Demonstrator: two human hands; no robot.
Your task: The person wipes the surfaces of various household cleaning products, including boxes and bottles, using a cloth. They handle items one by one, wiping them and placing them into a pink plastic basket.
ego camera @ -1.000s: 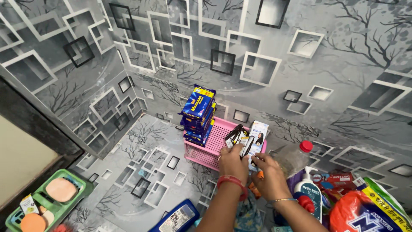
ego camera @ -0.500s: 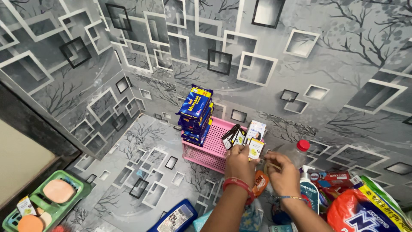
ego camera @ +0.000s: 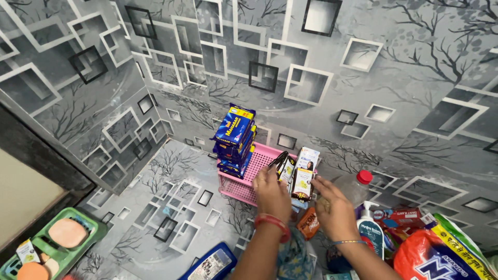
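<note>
A pink perforated basket (ego camera: 244, 184) stands on a shelf covered in grey patterned paper. Inside it, at the left, rises a stack of blue packets (ego camera: 234, 139). At its right end several small sachets and cartons (ego camera: 301, 168) stand upright. My left hand (ego camera: 271, 193), with a red bangle at the wrist, touches these sachets with its fingertips. My right hand (ego camera: 333, 207) hovers just right of them, fingers spread, in front of a clear bottle with a red cap (ego camera: 357, 185). An orange sachet (ego camera: 309, 224) lies below, between my hands.
A pump bottle (ego camera: 369, 231), a red carton (ego camera: 402, 217) and a large red and green bag (ego camera: 441, 256) crowd the lower right. A green tray with round soaps (ego camera: 49, 246) sits at the lower left. A blue box (ego camera: 211, 263) lies at the bottom edge.
My right hand has drawn back to the right from the sachets and opened. My left hand stays on the sachets in the basket.
</note>
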